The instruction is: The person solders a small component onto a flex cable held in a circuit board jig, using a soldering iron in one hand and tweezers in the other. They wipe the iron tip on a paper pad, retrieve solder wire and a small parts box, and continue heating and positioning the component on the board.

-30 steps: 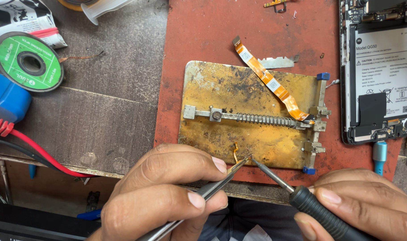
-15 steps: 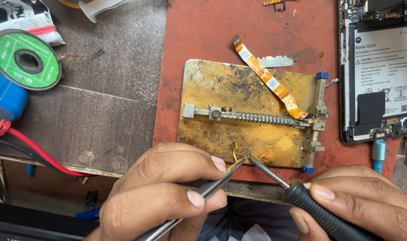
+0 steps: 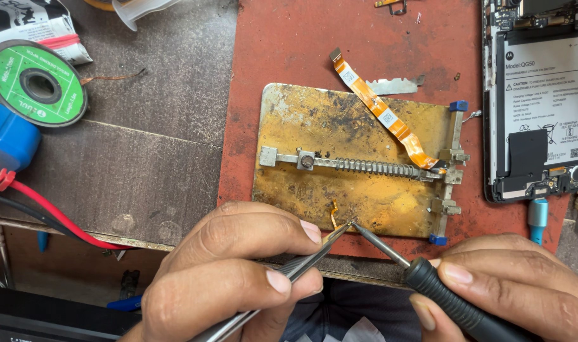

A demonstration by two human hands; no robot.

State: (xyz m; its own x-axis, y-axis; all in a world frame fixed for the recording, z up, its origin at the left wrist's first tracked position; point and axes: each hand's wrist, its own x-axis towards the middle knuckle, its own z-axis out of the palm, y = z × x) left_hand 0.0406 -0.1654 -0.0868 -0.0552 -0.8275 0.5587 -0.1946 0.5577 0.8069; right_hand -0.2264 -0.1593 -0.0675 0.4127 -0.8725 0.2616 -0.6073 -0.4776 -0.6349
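Two flex cables (image 3: 384, 117) (orange), one opened phone (image 3: 539, 101), one tweezers (image 3: 289, 272).

The left hand (image 3: 232, 278) pinches metal tweezers (image 3: 289, 272) and the right hand (image 3: 517, 291) holds a black-handled soldering iron (image 3: 428, 278); both tips meet on a tiny orange part (image 3: 333, 215) at the six o'clock edge of a stained brass holder plate (image 3: 359, 158). An orange flex ribbon (image 3: 378, 111) crosses the plate toward one o'clock; an opened phone (image 3: 536, 101) lies at three o'clock, a green spool (image 3: 38, 82) at ten o'clock on the table (image 3: 143, 158).
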